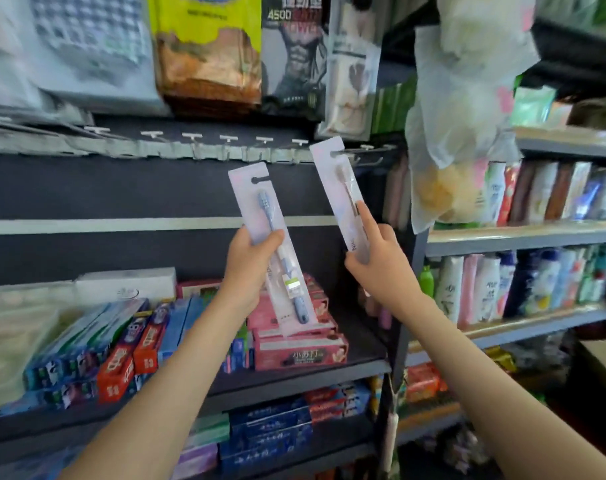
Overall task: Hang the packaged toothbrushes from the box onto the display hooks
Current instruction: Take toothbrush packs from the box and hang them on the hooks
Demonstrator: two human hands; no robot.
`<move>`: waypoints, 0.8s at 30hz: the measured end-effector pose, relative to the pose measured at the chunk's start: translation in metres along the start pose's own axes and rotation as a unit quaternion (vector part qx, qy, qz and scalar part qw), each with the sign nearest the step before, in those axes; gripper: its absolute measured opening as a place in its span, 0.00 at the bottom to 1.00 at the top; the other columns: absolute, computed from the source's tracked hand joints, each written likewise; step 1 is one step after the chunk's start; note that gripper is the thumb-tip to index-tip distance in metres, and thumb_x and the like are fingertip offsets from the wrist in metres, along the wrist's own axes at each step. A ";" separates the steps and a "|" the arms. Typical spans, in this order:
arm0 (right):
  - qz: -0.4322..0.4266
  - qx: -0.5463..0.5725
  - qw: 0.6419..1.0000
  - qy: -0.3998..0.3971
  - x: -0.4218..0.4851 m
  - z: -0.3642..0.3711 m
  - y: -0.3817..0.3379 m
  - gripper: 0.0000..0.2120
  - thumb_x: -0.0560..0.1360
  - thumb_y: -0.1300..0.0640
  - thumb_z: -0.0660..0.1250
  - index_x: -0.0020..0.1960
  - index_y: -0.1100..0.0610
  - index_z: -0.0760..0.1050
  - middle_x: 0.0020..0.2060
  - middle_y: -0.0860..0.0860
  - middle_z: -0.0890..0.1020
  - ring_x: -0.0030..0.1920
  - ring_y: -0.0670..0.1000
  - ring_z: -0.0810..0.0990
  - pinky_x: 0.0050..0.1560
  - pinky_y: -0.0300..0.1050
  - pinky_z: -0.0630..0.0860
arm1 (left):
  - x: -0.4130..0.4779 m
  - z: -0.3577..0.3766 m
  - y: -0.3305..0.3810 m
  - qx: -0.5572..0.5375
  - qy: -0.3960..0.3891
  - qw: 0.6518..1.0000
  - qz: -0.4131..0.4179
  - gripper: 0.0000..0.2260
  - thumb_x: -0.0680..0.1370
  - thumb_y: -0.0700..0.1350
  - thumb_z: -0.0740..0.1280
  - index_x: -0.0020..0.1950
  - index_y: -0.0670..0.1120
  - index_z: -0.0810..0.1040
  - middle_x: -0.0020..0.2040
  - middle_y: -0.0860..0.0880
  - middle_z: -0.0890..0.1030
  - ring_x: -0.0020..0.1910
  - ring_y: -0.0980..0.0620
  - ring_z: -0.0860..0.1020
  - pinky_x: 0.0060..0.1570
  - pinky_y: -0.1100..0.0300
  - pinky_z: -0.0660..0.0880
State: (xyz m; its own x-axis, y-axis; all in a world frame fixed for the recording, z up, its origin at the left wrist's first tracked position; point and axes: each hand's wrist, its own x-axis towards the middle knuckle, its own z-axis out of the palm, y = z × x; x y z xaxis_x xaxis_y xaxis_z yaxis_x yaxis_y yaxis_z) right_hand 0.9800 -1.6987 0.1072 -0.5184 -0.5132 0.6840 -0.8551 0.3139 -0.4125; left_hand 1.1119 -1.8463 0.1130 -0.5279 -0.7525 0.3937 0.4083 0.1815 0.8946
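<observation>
In a shop aisle, a person lifts two packaged toothbrushes toward the hanging rail. The right hand [377, 268] grips the lower end of the pale toothbrush pack [334, 181], a long white card with a clear plastic blister over a brownish-pink brush. The forefinger lies straight up its front and the other fingers curl round it. The pack leans left, its cut-out slot level with the tip of the thin metal display hook [362, 153] at the right end of the rail; whether the prong has entered the slot cannot be told. The left hand [251, 261] grips the blue toothbrush pack [260, 202], a matching white card with a blue brush, thumb across the front. It is held lower and left, apart from the rail, over stacked pink toothpaste cartons [294, 348] on the dark shelf [357, 367]. A row of white-tipped empty hooks [228, 137] runs left along the rail. Hanging appears to be under way; the next move likely calls for sliding the pale pack squarely along the prong, then raising the blue one to a free hook. The supply box cannot be made out.
</observation>
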 end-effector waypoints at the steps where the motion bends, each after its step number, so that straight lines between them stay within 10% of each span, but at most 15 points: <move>1: 0.014 -0.004 1.000 0.000 0.008 0.001 0.003 0.40 0.74 0.59 0.64 0.78 0.43 0.45 0.59 0.54 0.68 0.49 0.60 0.75 0.51 0.52 0.72 | 0.007 0.008 0.001 -0.001 -0.007 1.000 0.008 0.08 0.77 0.40 0.67 0.56 0.43 0.77 0.48 0.47 0.81 0.46 0.52 0.79 0.44 0.59 0.74; 19: 0.133 -0.021 0.990 0.042 0.093 0.053 0.088 0.40 0.75 0.60 0.61 0.78 0.47 0.40 0.59 0.60 0.67 0.56 0.63 0.71 0.43 0.52 0.70 | 0.083 0.114 -0.039 0.055 -0.031 0.998 -0.012 0.08 0.77 0.41 0.67 0.55 0.47 0.75 0.52 0.48 0.80 0.48 0.53 0.79 0.46 0.60 0.75; 24: 0.122 0.001 0.991 0.051 0.089 0.063 0.108 0.39 0.76 0.60 0.60 0.78 0.47 0.39 0.61 0.59 0.67 0.57 0.63 0.71 0.55 0.63 0.72 | 0.092 0.128 -0.051 0.067 -0.019 0.998 -0.010 0.09 0.77 0.42 0.67 0.57 0.46 0.75 0.53 0.47 0.80 0.49 0.52 0.79 0.48 0.58 0.75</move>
State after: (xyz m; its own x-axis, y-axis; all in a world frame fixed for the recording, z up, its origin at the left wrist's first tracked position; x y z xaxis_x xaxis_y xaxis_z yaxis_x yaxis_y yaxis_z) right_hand 0.8410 -1.7611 0.0859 -0.7062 -0.3392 0.6215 -0.7051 0.4169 -0.5736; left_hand 0.9473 -1.8439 0.1303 -0.5639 -0.7333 0.3800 0.2951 0.2508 0.9219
